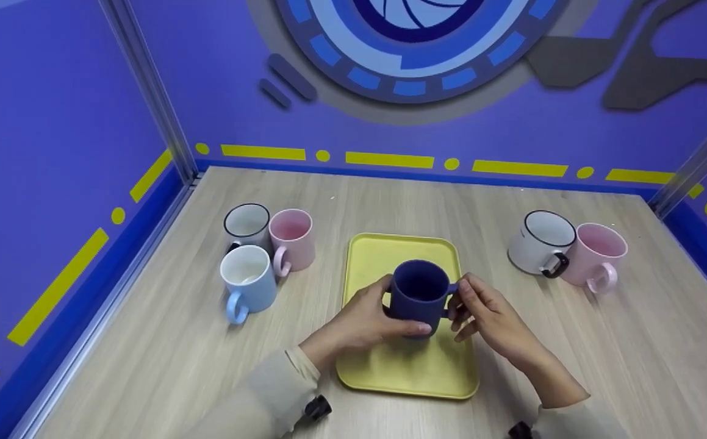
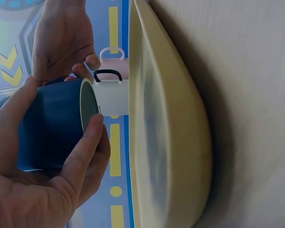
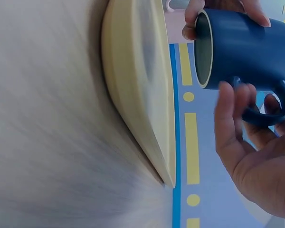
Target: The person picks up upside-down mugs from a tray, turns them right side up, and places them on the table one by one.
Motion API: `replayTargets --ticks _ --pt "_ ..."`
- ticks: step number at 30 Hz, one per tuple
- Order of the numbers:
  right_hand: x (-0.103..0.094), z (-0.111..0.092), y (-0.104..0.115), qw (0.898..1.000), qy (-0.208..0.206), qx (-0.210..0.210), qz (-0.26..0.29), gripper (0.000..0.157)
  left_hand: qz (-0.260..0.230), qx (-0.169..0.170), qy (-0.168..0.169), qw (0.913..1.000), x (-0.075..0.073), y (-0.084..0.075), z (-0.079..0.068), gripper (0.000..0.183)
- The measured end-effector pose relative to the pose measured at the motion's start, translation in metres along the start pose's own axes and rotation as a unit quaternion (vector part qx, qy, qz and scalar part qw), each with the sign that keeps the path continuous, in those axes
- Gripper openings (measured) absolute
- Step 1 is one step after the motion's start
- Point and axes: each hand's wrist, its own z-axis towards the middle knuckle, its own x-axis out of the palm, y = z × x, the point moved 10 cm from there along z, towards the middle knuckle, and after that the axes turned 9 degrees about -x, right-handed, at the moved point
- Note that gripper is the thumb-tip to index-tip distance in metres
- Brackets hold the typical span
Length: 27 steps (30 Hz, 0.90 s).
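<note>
A dark blue mug [image 1: 413,312] is held upright above the yellow tray [image 1: 408,373], its base apart from the tray in both wrist views. My left hand [image 1: 365,320] grips the mug's body from the left, the thumb across its near side. On the other side my right hand [image 1: 496,320] pinches the handle [image 3: 263,118] between thumb and forefinger. The remaining fingers of that hand curl loosely below the handle. A pale base [image 2: 89,104] shows under the mug in the left wrist view.
Left of the tray, a white black-rimmed mug [image 1: 247,221], a pink mug [image 1: 297,250] and a light blue mug [image 1: 255,289] stand close together. On the right are another white mug [image 1: 527,247] and another pink mug [image 1: 588,259]. Blue-purple panels [image 1: 390,134] enclose the wooden table [image 1: 573,341].
</note>
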Motion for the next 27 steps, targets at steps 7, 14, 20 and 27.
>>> replayTargets --ticks 7,14,20,27 --pt "0.007 -0.001 0.002 1.000 0.028 -0.007 0.010 0.041 0.004 0.001 0.004 1.0000 0.001 0.000 -0.001 0.071" --pt "0.012 -0.003 0.006 0.997 0.058 -0.043 -0.008 0.041 0.010 0.013 0.017 0.9997 0.003 0.002 -0.002 0.074" --pt "0.010 -0.006 0.008 0.997 0.055 -0.054 -0.017 0.040 0.061 0.016 0.013 0.9979 -0.006 0.004 -0.007 0.088" --pt "-0.001 -0.010 0.011 0.997 0.036 -0.072 -0.011 0.039 0.107 0.004 -0.061 0.9924 -0.045 0.019 -0.014 0.082"
